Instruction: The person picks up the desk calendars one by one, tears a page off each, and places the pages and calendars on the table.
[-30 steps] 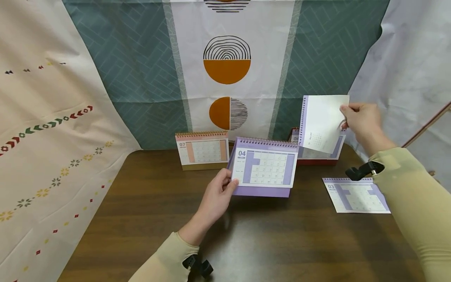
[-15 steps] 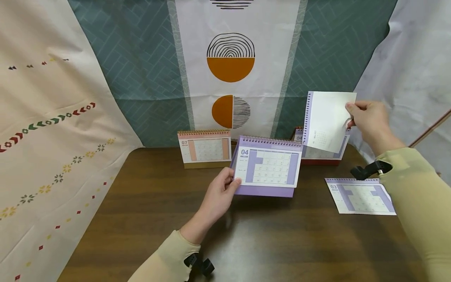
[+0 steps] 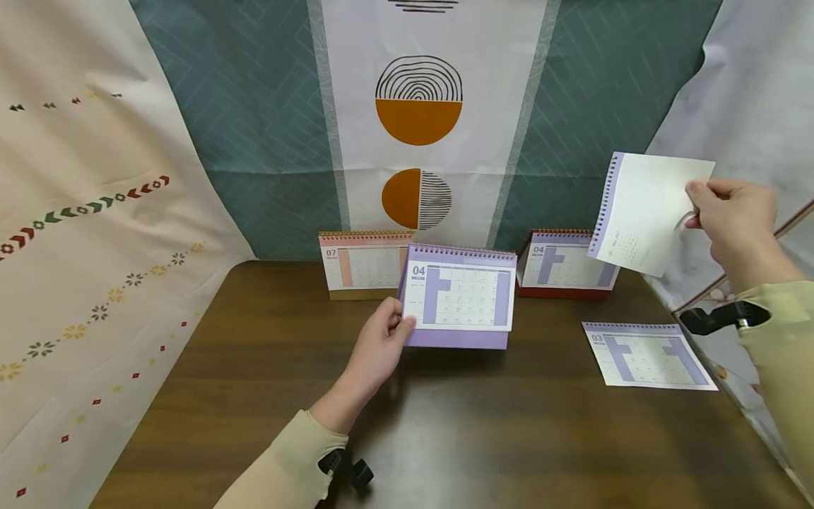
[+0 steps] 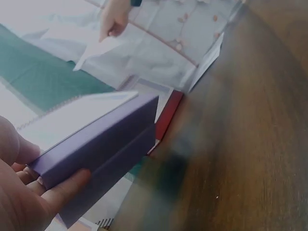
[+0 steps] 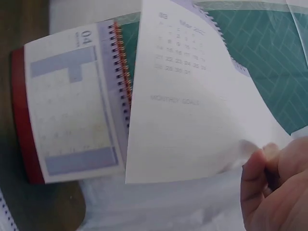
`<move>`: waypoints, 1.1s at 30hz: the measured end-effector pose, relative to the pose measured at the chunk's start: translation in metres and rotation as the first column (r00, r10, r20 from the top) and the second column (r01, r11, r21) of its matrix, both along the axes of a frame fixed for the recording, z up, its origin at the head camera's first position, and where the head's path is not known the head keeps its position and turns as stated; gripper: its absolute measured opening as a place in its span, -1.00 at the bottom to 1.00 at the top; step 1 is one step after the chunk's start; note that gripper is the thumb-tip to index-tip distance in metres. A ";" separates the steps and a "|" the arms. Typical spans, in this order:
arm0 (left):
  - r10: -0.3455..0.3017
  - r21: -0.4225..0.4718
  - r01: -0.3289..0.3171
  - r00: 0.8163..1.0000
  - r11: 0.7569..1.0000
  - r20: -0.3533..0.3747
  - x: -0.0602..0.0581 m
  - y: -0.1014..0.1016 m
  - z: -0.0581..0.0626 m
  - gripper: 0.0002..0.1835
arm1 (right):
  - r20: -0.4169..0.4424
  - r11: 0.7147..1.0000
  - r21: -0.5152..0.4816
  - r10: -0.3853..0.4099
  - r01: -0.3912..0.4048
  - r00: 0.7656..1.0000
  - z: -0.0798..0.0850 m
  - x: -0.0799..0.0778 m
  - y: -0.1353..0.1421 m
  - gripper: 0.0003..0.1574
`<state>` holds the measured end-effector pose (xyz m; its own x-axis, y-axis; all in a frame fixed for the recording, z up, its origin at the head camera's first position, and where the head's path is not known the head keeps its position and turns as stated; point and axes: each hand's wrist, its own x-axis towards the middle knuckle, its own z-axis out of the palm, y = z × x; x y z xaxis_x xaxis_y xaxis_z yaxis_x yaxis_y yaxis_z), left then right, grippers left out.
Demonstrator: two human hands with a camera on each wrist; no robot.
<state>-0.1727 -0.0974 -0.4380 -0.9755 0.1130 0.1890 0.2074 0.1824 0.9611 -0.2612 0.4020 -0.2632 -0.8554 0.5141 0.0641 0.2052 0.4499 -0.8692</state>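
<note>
My left hand (image 3: 379, 336) grips the lower left corner of a purple desk calendar (image 3: 461, 297) that shows month 04. In the left wrist view the calendar's purple base (image 4: 110, 144) is tilted, with the thumb on the page side and fingers underneath. Up at the right, my right hand (image 3: 740, 215) pinches the edge of a loose calendar page (image 3: 651, 212) with a punched purple border. The right wrist view shows a small March grid and "Monthly Goals" printed on that page (image 5: 178, 130). Its punched edge hangs near a red-based desk calendar (image 3: 562, 265), also at 04.
A pink desk calendar (image 3: 365, 268) at 07 stands at the back, partly behind the purple one. Another torn page (image 3: 649, 355), marked 03, lies flat at the right of the wooden table (image 3: 273, 382). Cloth drapes (image 3: 267, 92) hang behind and at both sides.
My right hand has carried the loose page to the right, away from the red-based calendar, whose front is now more visible. My left hand and the purple calendar have shifted slightly left in view.
</note>
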 end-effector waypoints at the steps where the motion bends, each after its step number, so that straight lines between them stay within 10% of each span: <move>1: -0.001 0.002 0.001 1.000 1.000 0.000 -0.001 0.001 0.001 -0.96 | -0.004 1.000 0.014 0.014 -0.014 1.000 -0.001 0.003 0.003 -0.19; 7: -0.017 -0.033 0.017 1.000 0.999 -0.008 -0.001 0.004 0.000 -0.96 | 0.013 0.970 0.230 0.075 -0.076 0.997 -0.008 0.022 0.011 -0.13; 17: 0.014 -0.028 -0.015 1.000 0.999 -0.023 -0.002 0.005 0.004 -0.95 | 0.011 0.815 0.565 0.148 -0.128 0.989 -0.029 0.052 0.014 -0.29; 25: 0.017 -0.022 -0.018 1.000 1.000 -0.022 -0.005 0.009 0.003 -0.94 | -0.108 0.540 0.838 0.308 -0.080 0.945 -0.054 0.074 0.016 -0.66; 33: 0.026 -0.018 -0.027 1.000 0.999 -0.013 -0.009 0.016 0.005 -0.93 | -0.241 0.339 0.939 0.525 0.059 0.816 -0.077 0.088 0.010 -0.82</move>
<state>-0.1822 -0.0818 -0.4327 -0.9757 0.0906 0.1993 0.2141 0.2051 0.9550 -0.1729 0.4121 -0.3406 -0.6313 -0.3250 0.7042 -0.3056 0.9387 0.1593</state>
